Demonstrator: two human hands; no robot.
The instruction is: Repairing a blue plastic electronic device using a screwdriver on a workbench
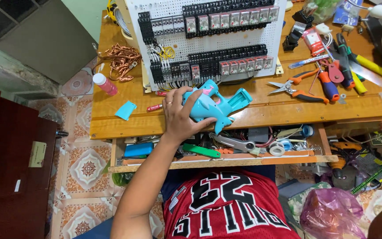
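We see 1 hand at work: the left hand [180, 116] lies palm down on a turquoise shark toy [215, 104], fingers curled over its left end and clamped on it, a ring on 1 finger. The toy rests on the wooden bench [111, 119] near its front edge, just in front of the white pegboard panel [208, 37], which we take as our landmark. The panel stands at the back of the bench and carries 2 rows of black terminal blocks and relays. Left of the panel lie a tangle of copper wire [121, 59] and, nearer the front, a pink bottle [105, 84] with a white cap. In front of the panel's left corner, and left of the hand, lie a turquoise scrap [125, 110] and a small red piece [154, 107], each apart from the hand. Right of the panel sit orange-handled pliers [295, 86], a red-and-blue tool [328, 82] and yellow-handled drivers [368, 66]. Below the panel, under the bench edge, an open drawer [226, 161] holds a green tool [202, 151], a blue box [139, 149] and a tape roll [277, 149]. The right hand is out of view, so we cannot tell its state.
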